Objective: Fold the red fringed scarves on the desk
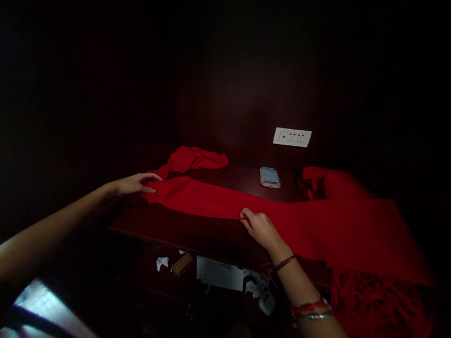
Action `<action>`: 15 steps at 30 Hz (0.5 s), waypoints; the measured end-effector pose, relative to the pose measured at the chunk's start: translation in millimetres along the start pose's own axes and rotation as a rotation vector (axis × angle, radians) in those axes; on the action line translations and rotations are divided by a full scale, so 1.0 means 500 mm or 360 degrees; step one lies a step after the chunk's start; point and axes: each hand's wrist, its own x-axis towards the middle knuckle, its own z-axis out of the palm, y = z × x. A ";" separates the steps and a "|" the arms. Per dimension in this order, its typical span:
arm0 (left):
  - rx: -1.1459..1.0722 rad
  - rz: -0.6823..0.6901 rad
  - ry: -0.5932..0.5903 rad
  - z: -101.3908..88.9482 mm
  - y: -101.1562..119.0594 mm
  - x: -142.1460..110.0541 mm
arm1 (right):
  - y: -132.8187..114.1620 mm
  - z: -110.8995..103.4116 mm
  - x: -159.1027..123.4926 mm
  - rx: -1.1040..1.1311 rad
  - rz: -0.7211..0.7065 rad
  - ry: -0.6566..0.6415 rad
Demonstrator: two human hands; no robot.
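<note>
A long red fringed scarf (204, 198) stretches across the dark table, folded into a narrow band. At the band's left end, my left hand (134, 183) has its fingers around the gathered cloth. My right hand (261, 228) pinches the near edge around the middle of the band. To the right the scarf widens, and its fringe (382, 311) hangs over the table's front edge. More red cloth (197, 158) lies bunched behind my left hand, and another fold rests at the back right.
A phone (270, 177) lies at the back of the table, below a white wall socket (292, 137). On the shelf under the tabletop are paper sheets (219, 274), a small brown box (182, 264) and a pale rounded object (267, 302). Much of the surroundings is dark.
</note>
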 end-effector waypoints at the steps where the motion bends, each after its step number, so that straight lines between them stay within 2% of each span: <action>1: 0.0050 -0.0019 0.0078 -0.003 -0.005 0.004 | 0.000 0.000 0.000 0.0003 0.0006 -0.0007; 3: 0.0209 -0.0084 0.0314 -0.020 -0.007 0.014 | -0.001 -0.001 0.001 0.0006 0.0022 -0.0025; 5: 0.0383 -0.0133 0.0673 -0.050 0.008 0.022 | 0.000 -0.002 0.001 0.0006 0.0028 -0.0044; 7: 0.0584 -0.0073 0.1038 -0.080 0.031 0.024 | 0.000 -0.003 0.001 0.0003 0.0023 -0.0052; 8: 0.0710 -0.0009 0.1156 -0.092 0.040 0.023 | 0.001 -0.003 0.001 0.0001 0.0016 -0.0051; 9: 0.0860 0.0064 0.1188 -0.100 0.047 0.020 | 0.001 -0.002 0.000 0.0000 0.0011 -0.0046; 10: 0.1027 0.0122 0.1125 -0.103 0.048 0.016 | 0.001 -0.002 0.000 0.0001 0.0007 -0.0039; 12: 0.1339 0.0132 0.0749 -0.093 0.038 0.005 | 0.002 0.000 -0.001 0.0005 0.0005 -0.0031; 14: 0.1536 0.0001 0.0332 -0.067 0.019 -0.007 | 0.003 0.001 -0.002 0.0016 -0.0005 -0.0026; 15: 0.1595 -0.0070 0.0210 -0.050 0.010 -0.013 | 0.003 0.001 -0.002 0.0024 -0.0013 -0.0024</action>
